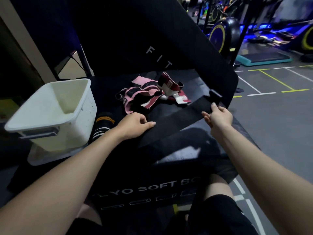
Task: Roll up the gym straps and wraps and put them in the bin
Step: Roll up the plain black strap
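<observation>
Plyo box (177, 160): big black soft box, and it's the workbench here; everything in play sits on its top, under a tall black pad rising behind.

Bin (50, 112): white tub on the box's left side, mouth up, and from this angle I see nothing inside it. Judging by that, no roll has gone in yet.

Black strap (183, 112): here's the one in hand! Wide, flat, pulled out straight across the box top between the two hands. Its long axis runs from lower left, near the person, up to the right, far end pointing at the box's right edge, where a dark tab sticks up. Not rolled at all yet.

Pink and maroon wraps (152, 94): a loose tangle at the back middle of the box, well apart from the bin, all still to do.

Striped wrap (103, 126): black with orange and white bands, lying just beside the bin's right wall. Whether it's rolled, I can't tell.

Right hand (219, 116): fingers curled, pinching the strap's far end, holding it taut.

Left hand (135, 123): resting on the near end, thumb laid out along the strap; the other fingers bend under, so a firm grip I can't confirm.

Progress: early going, I'd say; the first roll looks about to begin.
</observation>
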